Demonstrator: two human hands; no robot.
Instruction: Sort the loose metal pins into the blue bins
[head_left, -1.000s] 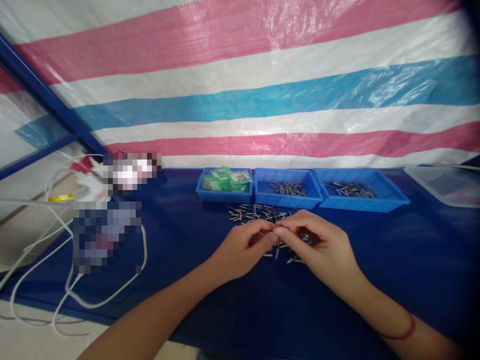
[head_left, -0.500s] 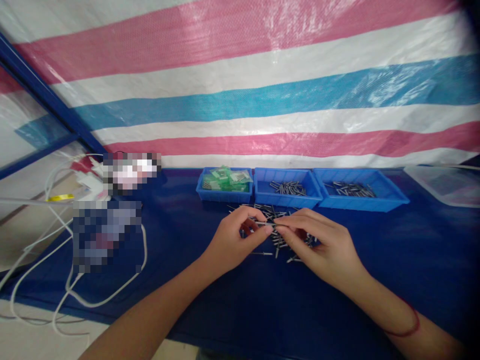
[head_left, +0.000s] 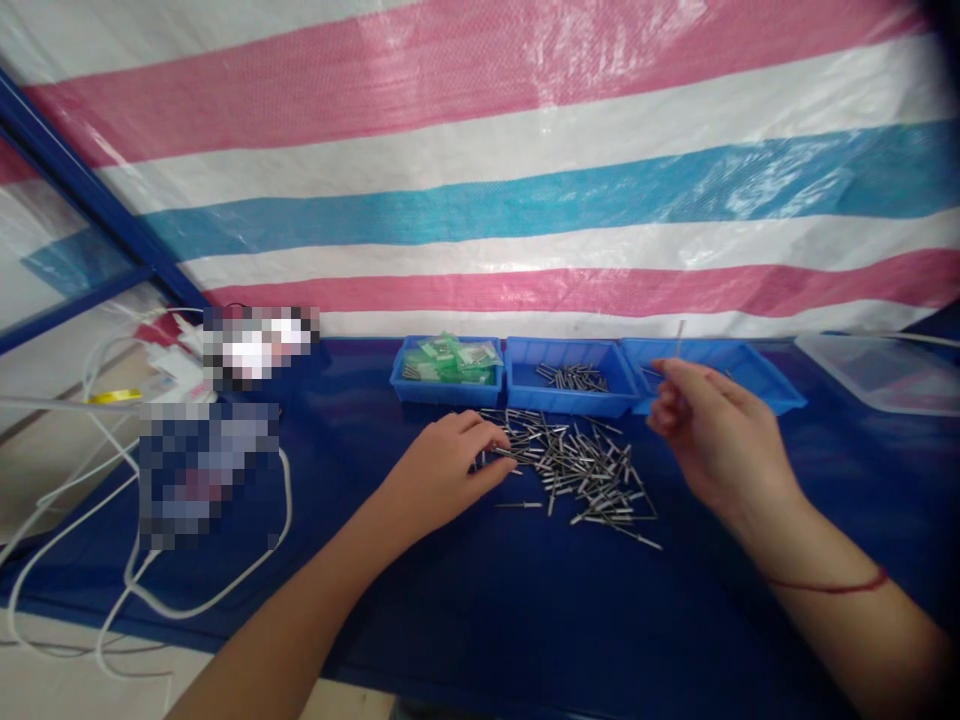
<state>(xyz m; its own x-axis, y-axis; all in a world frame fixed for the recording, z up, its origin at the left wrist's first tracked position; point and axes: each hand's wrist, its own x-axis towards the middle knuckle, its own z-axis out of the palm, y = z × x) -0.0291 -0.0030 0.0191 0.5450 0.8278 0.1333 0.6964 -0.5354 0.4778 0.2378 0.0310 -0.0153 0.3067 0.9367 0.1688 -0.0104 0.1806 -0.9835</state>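
A loose heap of small metal pins (head_left: 577, 468) lies on the blue table cover (head_left: 525, 600). My left hand (head_left: 442, 470) rests at the heap's left edge, fingers curled with the tips on a few pins. My right hand (head_left: 712, 435) is lifted over the front of the right blue bin (head_left: 757, 385) and pinches one thin metal pin (head_left: 679, 340) upright between its fingertips. A red string circles my right wrist.
Three blue bins stand in a row at the back: the left bin (head_left: 405, 375) holds green packets, the middle bin (head_left: 525, 385) and the right one hold pins. A clear tray (head_left: 877, 375) sits far right. White cables (head_left: 150, 590) loop at the left edge.
My hands were together over the heap. The right hand has lifted away to the right with one pin, toward the right bin. The left hand has dropped to the heap's left edge.
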